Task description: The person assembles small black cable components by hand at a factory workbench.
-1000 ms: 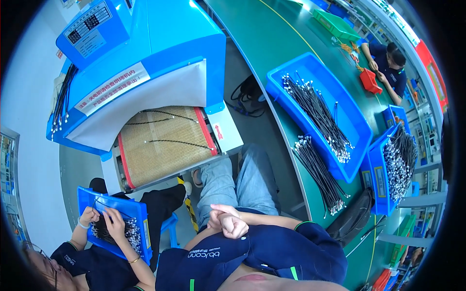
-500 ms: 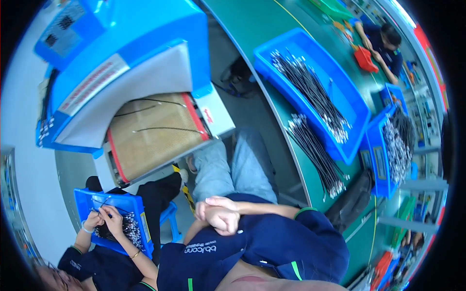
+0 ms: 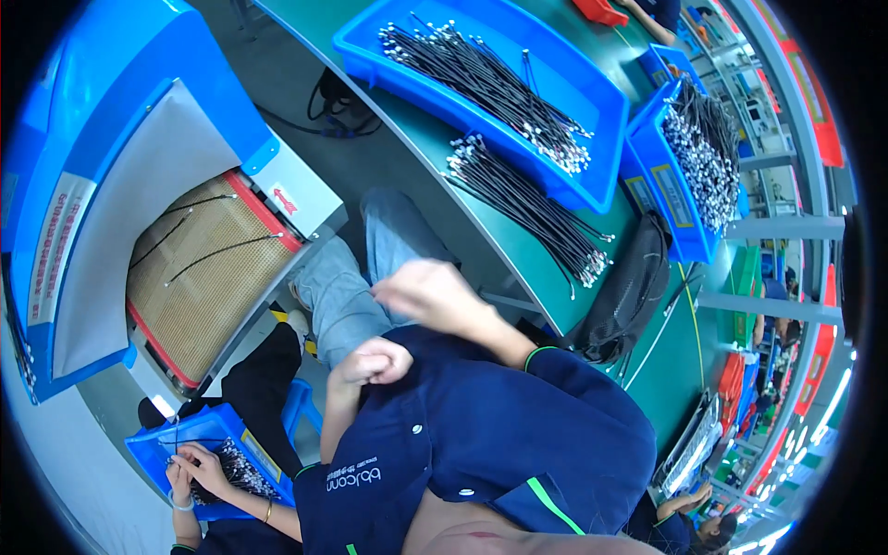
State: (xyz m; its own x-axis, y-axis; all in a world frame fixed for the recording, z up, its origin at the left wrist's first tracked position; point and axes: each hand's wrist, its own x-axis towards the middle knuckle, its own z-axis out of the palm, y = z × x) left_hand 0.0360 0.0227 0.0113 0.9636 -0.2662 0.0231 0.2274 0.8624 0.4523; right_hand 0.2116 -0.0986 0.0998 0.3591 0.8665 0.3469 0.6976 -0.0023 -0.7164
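My left hand [image 3: 375, 362] is curled into a fist in front of my navy jacket, with nothing showing from it. Farther forward and to the right, my right hand [image 3: 432, 296] hovers above my lap, apart from the left one. Motion smears its fingers, so their pose is unclear. To the left, a blue machine [image 3: 208, 88] has a tan mesh conveyor belt [image 3: 208, 287] with several short black cables [image 3: 222, 254] lying on it. On the green table at the right, a bundle of black cables [image 3: 527, 208] lies beside a large blue tray [image 3: 597, 139] of similar cables.
Another blue bin [image 3: 680, 199] packed with cables stands farther right, near a black bag [image 3: 634, 287]. At lower left, a co-worker's hands [image 3: 194, 472] handle a cable over a blue bin [image 3: 153, 453]. The table's edge [image 3: 462, 208] runs close to my knees.
My hands have come apart; the right one, earlier clasping my left wrist, has lifted forward. The view has turned toward the right, so machine and trays sit farther left in it.
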